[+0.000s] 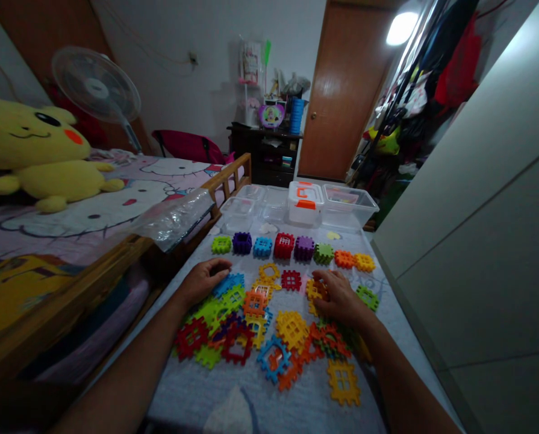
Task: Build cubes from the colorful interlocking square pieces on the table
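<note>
A heap of flat, square interlocking plastic tiles [269, 337] in many colours lies on a table with a pale cloth [296, 404]. Behind it stands a row of assembled tile cubes [283, 245], green, purple, blue, red, orange and yellow. My left hand [205, 278] rests palm down on the left of the heap, fingers curled over a blue tile [230, 281]. My right hand [338, 293] lies on the right side, fingers closed around a yellow tile [315, 290].
Clear plastic boxes [348, 205] and a white box with orange handle [304, 202] stand at the table's far end. A wooden bed rail [226, 178] and a bed with a yellow plush toy [34, 150] run along the left. A pale cabinet wall [477, 229] borders the right.
</note>
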The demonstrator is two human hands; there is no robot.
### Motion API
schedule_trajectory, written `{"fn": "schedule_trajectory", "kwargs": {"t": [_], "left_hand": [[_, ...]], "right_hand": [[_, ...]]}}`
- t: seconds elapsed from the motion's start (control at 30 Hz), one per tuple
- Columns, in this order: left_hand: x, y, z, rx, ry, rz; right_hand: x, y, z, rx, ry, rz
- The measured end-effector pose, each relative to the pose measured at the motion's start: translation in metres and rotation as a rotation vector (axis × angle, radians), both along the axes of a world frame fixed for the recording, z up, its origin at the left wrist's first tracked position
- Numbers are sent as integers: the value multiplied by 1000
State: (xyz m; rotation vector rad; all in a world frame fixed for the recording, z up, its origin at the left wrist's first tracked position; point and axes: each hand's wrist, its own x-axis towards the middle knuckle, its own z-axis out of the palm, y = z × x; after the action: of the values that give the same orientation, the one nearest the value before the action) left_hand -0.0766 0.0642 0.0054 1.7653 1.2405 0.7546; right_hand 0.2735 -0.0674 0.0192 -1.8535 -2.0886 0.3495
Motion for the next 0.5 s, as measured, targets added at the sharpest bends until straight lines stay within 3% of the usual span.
{"fn": "schedule_trajectory", "kwargs": {"t": [0.33,0.5], "left_hand": [[-1,0,0,-10,-12,16],[-2,2,-2,4,25,1]], "right_hand": [[-3,0,1,9,19,-9],[33,0,13,128,130,-64]]}}
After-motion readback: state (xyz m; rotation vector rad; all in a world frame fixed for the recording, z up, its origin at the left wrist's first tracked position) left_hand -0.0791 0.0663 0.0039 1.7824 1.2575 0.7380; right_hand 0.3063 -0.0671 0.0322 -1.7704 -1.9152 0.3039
